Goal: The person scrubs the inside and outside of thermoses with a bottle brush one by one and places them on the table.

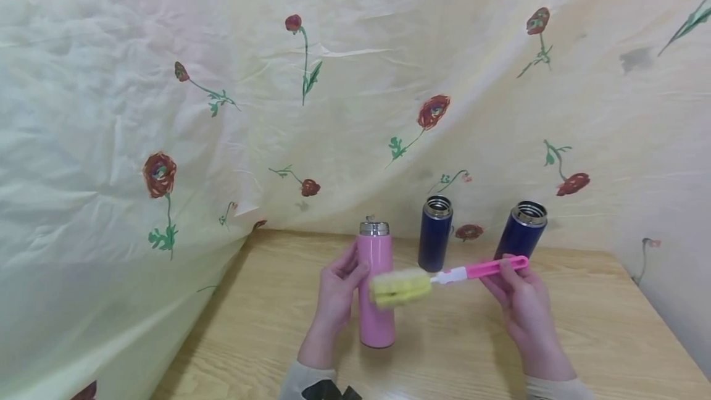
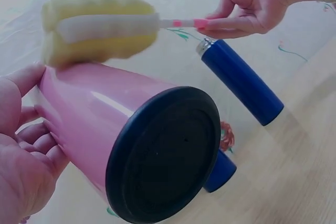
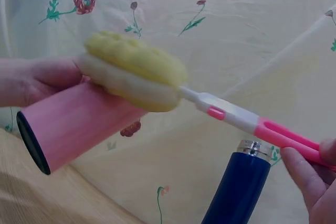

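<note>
My left hand [image 1: 336, 283] grips a pink insulated bottle [image 1: 377, 323] with a steel neck, thumb and fingers around its upper side. The bottle's round black base [image 2: 165, 156] faces the left wrist camera. Between the thumb and fingers of my right hand [image 1: 524, 304] is the pink handle [image 1: 491, 268] of a bottle brush. Its yellow and white sponge head [image 3: 134, 72] points left and overlaps the pink bottle's side in the head view, hiding part of it. A white neck [image 3: 228, 111] joins sponge and handle.
Two dark blue bottles with open steel necks stand behind the hands: one blue bottle [image 1: 435, 236] near the middle, another blue bottle [image 1: 519, 232] beyond my right hand. The wooden table [image 1: 444, 350] meets a flowered cloth [image 1: 344, 141] hanging at the back and left.
</note>
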